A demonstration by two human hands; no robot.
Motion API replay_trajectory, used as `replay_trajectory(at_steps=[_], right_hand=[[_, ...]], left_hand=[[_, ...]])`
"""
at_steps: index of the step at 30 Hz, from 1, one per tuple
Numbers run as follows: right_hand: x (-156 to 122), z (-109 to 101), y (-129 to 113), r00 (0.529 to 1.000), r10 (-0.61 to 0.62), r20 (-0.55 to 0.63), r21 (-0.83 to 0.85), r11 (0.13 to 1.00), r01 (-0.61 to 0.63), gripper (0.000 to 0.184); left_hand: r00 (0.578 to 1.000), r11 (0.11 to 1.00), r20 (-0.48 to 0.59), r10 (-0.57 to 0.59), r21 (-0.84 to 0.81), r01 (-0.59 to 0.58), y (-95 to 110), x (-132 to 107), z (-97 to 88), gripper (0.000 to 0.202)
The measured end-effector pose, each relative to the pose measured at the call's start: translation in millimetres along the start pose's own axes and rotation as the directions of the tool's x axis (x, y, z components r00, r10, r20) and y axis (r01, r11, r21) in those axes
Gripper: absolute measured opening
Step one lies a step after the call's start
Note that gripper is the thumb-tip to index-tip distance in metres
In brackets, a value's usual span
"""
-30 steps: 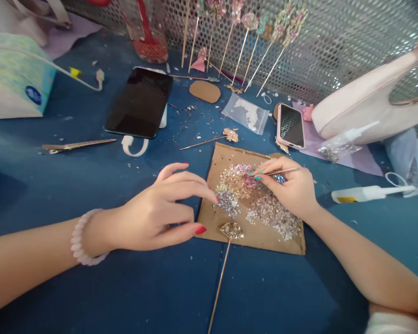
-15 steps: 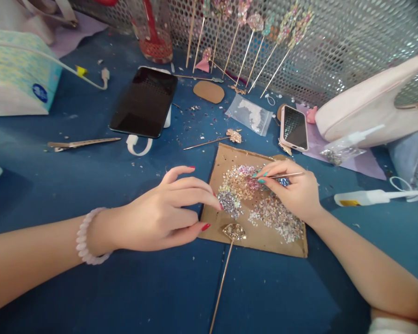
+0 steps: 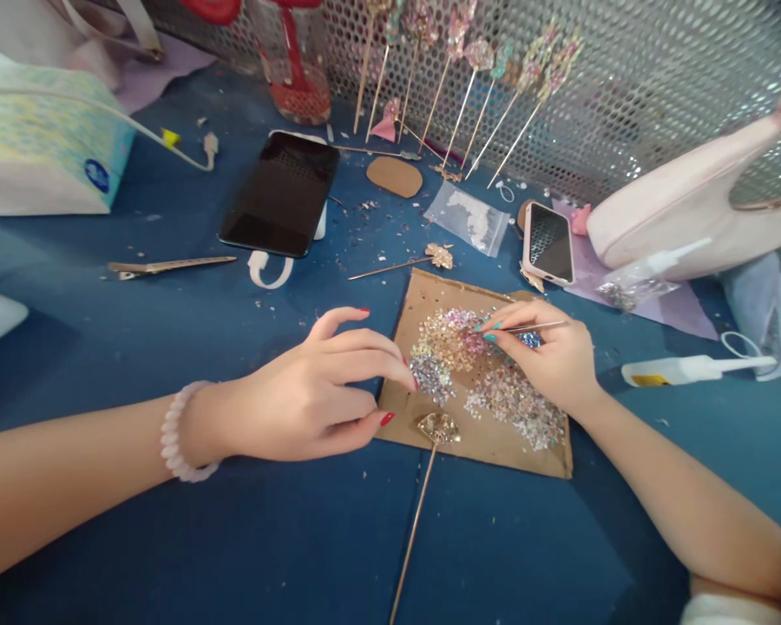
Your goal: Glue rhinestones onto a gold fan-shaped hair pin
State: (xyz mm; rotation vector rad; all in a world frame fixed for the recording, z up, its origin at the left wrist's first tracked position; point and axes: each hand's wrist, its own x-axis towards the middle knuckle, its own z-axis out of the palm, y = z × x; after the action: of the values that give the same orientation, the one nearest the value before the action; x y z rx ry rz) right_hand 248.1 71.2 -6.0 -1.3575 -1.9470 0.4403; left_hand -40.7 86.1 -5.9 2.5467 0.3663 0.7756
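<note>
My left hand [image 3: 312, 391] hovers at the left edge of a cardboard sheet [image 3: 488, 447], thumb and fingers spread, nothing in them. A pinch of my right hand [image 3: 553, 351] grips slim metal tweezers [image 3: 537, 328], their tips down among pink rhinestones [image 3: 474, 343]. Around them on the cardboard lie piles of amber rhinestones [image 3: 443, 340], grey-blue rhinestones [image 3: 433, 378] and clear rhinestones [image 3: 521, 406]. A gold fan-shaped hairpin [image 3: 438, 427] rests its head on the cardboard's near edge, its long stem running toward me.
Behind the cardboard are another hairpin [image 3: 438, 255], a small plastic bag [image 3: 469, 217] and a phone [image 3: 549, 243]. A dark tablet [image 3: 283, 195] and a metal clip [image 3: 173, 266] lie at left. A glue bottle [image 3: 673, 371] is at right. Several decorated sticks [image 3: 478, 56] lean on the mesh.
The view has shifted slightly, moving the left-hand things a little to the right in the picture. Both hands keep nearly the same pose, and the tweezers stay at the pink rhinestones.
</note>
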Motion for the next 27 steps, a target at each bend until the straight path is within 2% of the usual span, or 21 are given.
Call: replay_trajectory(at_steps=[11,20,27], right_hand=[[-0.8,0.4,-1.5,0.998,-0.061,0.011,-0.005,0.998,0.061,0.006],[-3.7,-0.8,-4.4,0.997,-0.067,-0.028,0.037,0.997,0.068,0.007],[-28.5,-5.4,-23.5,0.979,-0.205,0.007,0.098,0.974,0.204,0.018]], left_hand=[[1.000,0.999,0.009,0.025,0.026,-0.025,-0.1,-0.2,1.9,0.029],[0.999,0.998,-0.005,0.035,0.059,-0.035,-2.3,-0.2,-0.9,0.026],[0.992,0.989,0.043,0.117,0.081,-0.120,-3.8,-3.8,-0.6,0.023]])
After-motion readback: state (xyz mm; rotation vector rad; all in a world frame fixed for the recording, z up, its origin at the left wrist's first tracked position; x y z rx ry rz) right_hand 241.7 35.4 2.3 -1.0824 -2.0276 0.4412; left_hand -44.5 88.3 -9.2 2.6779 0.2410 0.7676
